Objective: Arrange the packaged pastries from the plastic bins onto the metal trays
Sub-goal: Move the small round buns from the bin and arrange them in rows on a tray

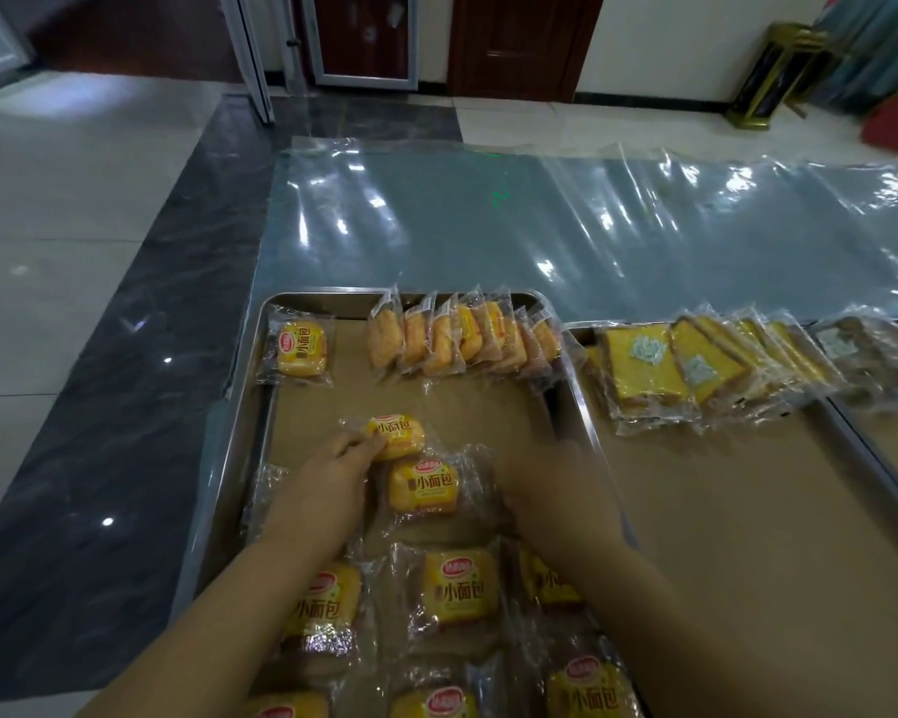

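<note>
Pinching a clear-wrapped yellow bun packet (395, 436) by its film edge with fingers of the left hand (340, 461), near the middle of the paper-lined rectangular metal tray (250, 406). Cannot tell the finger pose of the right hand (540, 489): blurred, toward the tray's right side. Could slip from so thin a pinch on slick film, or nudge the second yellow bun packet (423, 492) just nearer the tray's front askew.

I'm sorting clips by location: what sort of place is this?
Probably a hall or lobby being set up for snacks: polished tiled floor, dark wooden doors, and a long table under clear plastic sheeting carrying paper-lined metal trays of wrapped pastries.
</note>
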Demonstrator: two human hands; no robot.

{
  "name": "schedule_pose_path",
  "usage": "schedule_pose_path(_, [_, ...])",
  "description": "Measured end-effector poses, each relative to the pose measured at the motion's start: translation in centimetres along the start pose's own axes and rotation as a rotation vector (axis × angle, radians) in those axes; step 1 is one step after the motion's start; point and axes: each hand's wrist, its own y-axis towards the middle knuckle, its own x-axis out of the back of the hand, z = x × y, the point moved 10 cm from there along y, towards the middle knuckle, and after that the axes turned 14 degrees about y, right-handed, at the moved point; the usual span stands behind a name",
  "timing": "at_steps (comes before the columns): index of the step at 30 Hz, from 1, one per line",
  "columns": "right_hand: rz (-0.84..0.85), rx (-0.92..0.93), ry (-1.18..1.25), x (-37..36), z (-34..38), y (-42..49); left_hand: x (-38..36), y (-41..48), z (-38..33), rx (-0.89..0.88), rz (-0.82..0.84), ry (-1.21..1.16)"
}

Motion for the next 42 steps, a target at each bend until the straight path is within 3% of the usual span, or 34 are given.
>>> schedule_pose_path(3, [-0.002, -0.019, -0.005, 0.1, 0.0, 0.4, 0.2, 0.9, -0.3, -0.026, -0.021, 0.079])
schedule_pose_path(6, [-0.052, 0.015, 0.039, 0.9, 0.1, 0.8, 1.2, 1.9, -2.0, -0.115, -0.114, 0.008])
schedule_pose_path(9, [-0.087, 0.073, 0.023, 1.2, 0.7, 0.8, -0.2, 3.2, -4.1, -0.202, -0.015, -0.047])
schedule_pose_path(12, [-0.105, 0.119, 0.073, 1.5, 1.7, 1.3, -2.2, 4.3, -3.8, -0.179, 0.099, 0.022])
schedule_pose_path(25, [-0.210, 0.419, 0.284, 3.0, 13.7, 6.9, -0.8, 3.9, 4.9, -0.018, 0.058, 0.198])
schedule_pose_path(29, [-0.220, 0.315, 0.407, 3.6, 15.9, 10.5, -0.9, 3.5, 5.0, 0.002, 0.055, 0.157])
schedule_pose_path(34, [-0.076, 0.178, 0.276, 1.8, 16.3, 13.3, -0.8, 3.5, 5.3, 0.021, 0.037, 0.134])
schedule_pose_path(37, [-0.171, 0.311, 0.328, 2.8, 17.1, 12.2, -0.3, 3.2, 5.7, 0.038, -0.005, 0.088])
schedule_pose_path(42, [-0.365, 0.703, 0.308, 4.0, 17.9, 6.1, 0.3, 2.2, 6.5, 0.081, -0.072, 0.080])
